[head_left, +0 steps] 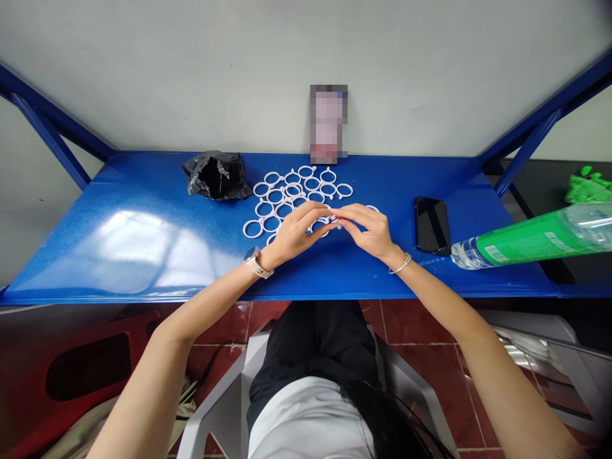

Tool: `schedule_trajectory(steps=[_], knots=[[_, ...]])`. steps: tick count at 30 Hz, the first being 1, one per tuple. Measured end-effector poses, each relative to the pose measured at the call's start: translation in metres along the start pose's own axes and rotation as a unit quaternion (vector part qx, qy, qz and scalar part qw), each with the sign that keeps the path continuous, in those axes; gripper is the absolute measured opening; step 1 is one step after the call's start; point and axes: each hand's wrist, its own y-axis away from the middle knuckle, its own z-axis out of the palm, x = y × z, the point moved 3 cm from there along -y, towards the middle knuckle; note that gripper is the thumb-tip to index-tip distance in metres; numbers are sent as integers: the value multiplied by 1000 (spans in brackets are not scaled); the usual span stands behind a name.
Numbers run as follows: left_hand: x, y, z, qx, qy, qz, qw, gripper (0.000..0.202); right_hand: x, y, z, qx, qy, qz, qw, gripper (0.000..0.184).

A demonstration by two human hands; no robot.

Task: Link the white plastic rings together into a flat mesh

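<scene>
Several white plastic rings (292, 191), joined into a flat mesh, lie on the blue table (143, 229) in front of me. My left hand (296, 233) and my right hand (368, 228) meet over the near edge of the mesh. Both have fingers curled in a pinch on a white ring (333, 221) between them. A watch is on my left wrist and a thin bracelet on my right. The rings under my hands are partly hidden.
A crumpled black plastic bag (216, 175) lies left of the rings. A black phone (431, 224) lies flat to the right, beside a clear water bottle with a green label (530, 241) on its side. A blurred upright card (328, 124) leans on the wall.
</scene>
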Motion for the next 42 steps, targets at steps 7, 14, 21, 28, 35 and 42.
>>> schedule_trajectory(steps=[7,14,21,28,35,42], knots=[[3,-1,0,-5,-12,-1,1000,16,1,1,0,-22,4,38,999,19],[6,-3,-3,13,-14,23,1000,10,-1,-4,1,-82,-14,28,996,42],[11,-5,-6,17,-12,43,999,13,6,0,9,-135,-35,86,987,49],[5,-6,-11,-5,-68,58,996,14,2,-6,-5,-69,37,35,996,44],[5,-7,-11,-17,-69,63,995,10,3,-7,-9,-44,113,-26,992,42],[8,-7,-12,-9,-77,66,995,7,5,-5,-9,-57,94,-12,994,43]])
